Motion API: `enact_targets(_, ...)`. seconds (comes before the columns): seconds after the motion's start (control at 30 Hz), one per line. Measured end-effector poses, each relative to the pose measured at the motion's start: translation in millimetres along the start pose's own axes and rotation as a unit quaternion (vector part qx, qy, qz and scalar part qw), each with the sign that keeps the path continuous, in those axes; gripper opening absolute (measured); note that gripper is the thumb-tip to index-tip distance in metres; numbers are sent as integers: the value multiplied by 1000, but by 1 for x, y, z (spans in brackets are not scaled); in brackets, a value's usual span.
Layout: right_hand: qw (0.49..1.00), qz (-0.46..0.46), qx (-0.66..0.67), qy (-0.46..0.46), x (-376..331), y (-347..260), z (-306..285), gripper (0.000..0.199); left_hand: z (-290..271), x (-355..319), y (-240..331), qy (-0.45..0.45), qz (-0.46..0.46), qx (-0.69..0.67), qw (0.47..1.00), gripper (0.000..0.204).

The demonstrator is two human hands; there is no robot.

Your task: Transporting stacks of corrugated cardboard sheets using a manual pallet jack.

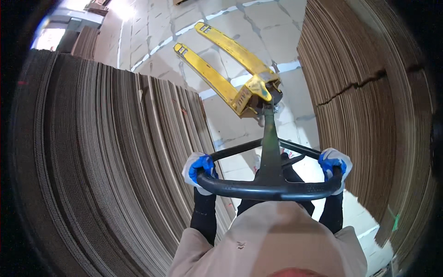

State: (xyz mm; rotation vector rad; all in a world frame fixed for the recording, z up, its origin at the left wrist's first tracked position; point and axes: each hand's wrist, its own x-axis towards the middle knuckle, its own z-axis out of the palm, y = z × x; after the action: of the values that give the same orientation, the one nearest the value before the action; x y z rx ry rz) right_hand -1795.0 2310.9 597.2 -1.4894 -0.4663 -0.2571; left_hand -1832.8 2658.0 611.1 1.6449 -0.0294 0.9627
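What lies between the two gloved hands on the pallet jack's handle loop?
In the head view, the black centre shaft of the handle loop runs between the left hand and the right hand, toward the yellow pallet jack.

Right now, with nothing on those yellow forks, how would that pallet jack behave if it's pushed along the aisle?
The pallet jack would probably roll easily, since its forks lie bare on the smooth concrete floor. It looks rigid steel, so no flexing. Both gloved hands, left hand and right hand, grip the black loop handle, suggesting steering takes effort between the close cardboard stacks.
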Motion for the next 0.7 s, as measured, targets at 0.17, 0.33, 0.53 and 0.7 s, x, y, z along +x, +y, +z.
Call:
enact_targets(0.17,998,33,-2,48,-45,-10,-3,33,-14,-21,13,-87,11,108,990,10)
enact_targets(0.33,993,54,40,97,-73,7,-23,33,-1,-44,11,-37,-87,8,995,9)
enact_targets(0.53,977,43,41,204,-18,80,-61,28,46,7,7,-70,-44,139,987,11)
enact_targets(0.7,945,175,231,151,79,97,-79,40,63,-97,79,-26,-7,220,975,18)
